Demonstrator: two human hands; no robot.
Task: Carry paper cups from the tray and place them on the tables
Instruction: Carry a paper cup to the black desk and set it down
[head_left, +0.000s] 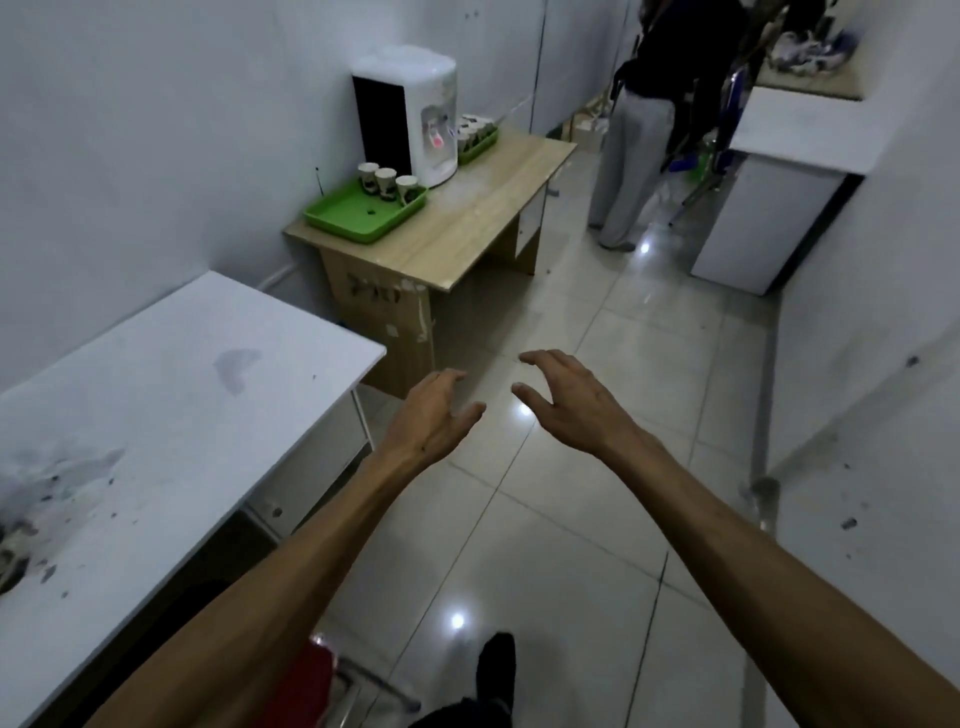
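Both hands empty, fingers loose: left hand (434, 410), right hand (569, 402). Paper cups (387, 179) stand on green tray (358, 215) on wooden desk (467, 223), well ahead & left; left hand nearer.

Centre of frame: left hand (434, 410) and right hand (566, 400), side by side above the floor (597, 519), apart, holding nothing. Lower left: a table (156, 415) along the wall. Behind it, upper centre: a second table (467, 223) bearing a near tray (358, 218) with three paper cups (387, 182), a water dispenser (410, 119) behind that tray, and a far tray (480, 145) of cups beyond. Upper right: a standing person (639, 130) beside a counter (800, 130).
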